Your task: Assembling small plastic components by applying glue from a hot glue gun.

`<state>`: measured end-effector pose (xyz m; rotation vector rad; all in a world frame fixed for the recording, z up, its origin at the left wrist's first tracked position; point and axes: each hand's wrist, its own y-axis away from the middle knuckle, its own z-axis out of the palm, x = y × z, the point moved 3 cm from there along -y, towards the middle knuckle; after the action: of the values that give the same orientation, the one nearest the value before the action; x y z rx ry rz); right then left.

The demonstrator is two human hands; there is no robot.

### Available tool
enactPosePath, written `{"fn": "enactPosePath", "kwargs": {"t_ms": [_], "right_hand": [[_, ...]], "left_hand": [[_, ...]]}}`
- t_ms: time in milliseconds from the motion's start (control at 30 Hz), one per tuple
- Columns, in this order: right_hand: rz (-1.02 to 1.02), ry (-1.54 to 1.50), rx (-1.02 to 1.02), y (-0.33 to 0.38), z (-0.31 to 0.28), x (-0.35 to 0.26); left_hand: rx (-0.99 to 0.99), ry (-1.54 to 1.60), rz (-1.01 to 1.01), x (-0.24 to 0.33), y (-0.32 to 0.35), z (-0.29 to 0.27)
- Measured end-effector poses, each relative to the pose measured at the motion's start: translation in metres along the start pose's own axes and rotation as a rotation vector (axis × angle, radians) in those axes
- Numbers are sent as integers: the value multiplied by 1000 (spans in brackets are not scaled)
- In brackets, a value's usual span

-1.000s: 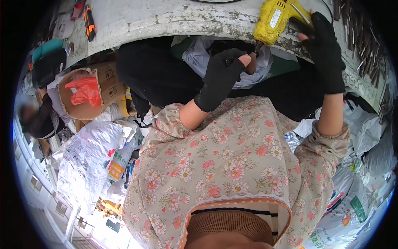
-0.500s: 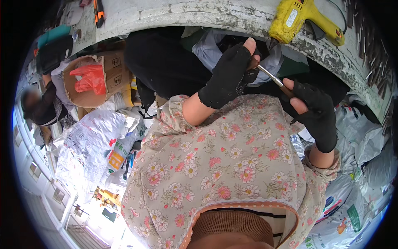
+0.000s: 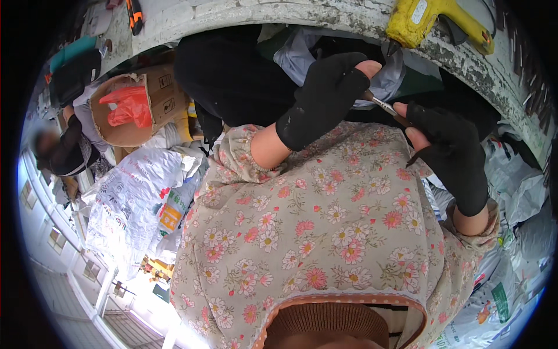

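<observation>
Both my hands wear black fingerless gloves and meet over my lap, below the table edge. Between them runs a slim stick (image 3: 383, 106) with brown ends and a shiny silver metal middle; its exact kind is unclear. My left hand (image 3: 328, 90) is closed round one end, which its fingers mostly hide. With thumb and fingers, my right hand (image 3: 446, 142) pinches the other brown end. Just beyond, a yellow glue gun (image 3: 415, 26) lies on the table, its dark nozzle pointing toward my hands.
Dark sticks with silvery parts (image 3: 526, 75) lie along the worn white table (image 3: 325, 17). An orange-black hand tool (image 3: 134, 16) rests at far left. Left of me are a cardboard box (image 3: 161, 87) holding a red plastic bag (image 3: 131, 104), white bags (image 3: 128, 198) and another person (image 3: 67, 148).
My left thumb has come down over the stick, and less of its silver part shows between my hands. My right hand has shifted slightly right; the whole view has moved a little.
</observation>
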<state>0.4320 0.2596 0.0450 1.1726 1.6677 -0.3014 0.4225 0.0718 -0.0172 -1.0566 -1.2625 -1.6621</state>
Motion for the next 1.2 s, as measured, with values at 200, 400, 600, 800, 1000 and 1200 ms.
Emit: {"fn": "enactPosePath", "kwargs": {"t_ms": [200, 400, 600, 800, 1000, 1200], "right_hand": [[4, -42, 52, -7, 16, 13], [98, -334, 48, -20, 39, 56], [73, 66, -84, -84, 92, 138], [-112, 750, -27, -179, 204, 272], [-185, 1142, 236, -176, 209, 280], [-255, -343, -493, -70, 57, 110]], "left_hand": [[-47, -140, -9, -19, -1, -9], [-180, -634, 557, -24, -7, -29], [46, -996, 822, -8, -6, -22], [229, -1028, 618, 27, -68, -40], [447, -1453, 823, 53, -172, -58], [404, -1442, 812, 60, -190, -52]]}}
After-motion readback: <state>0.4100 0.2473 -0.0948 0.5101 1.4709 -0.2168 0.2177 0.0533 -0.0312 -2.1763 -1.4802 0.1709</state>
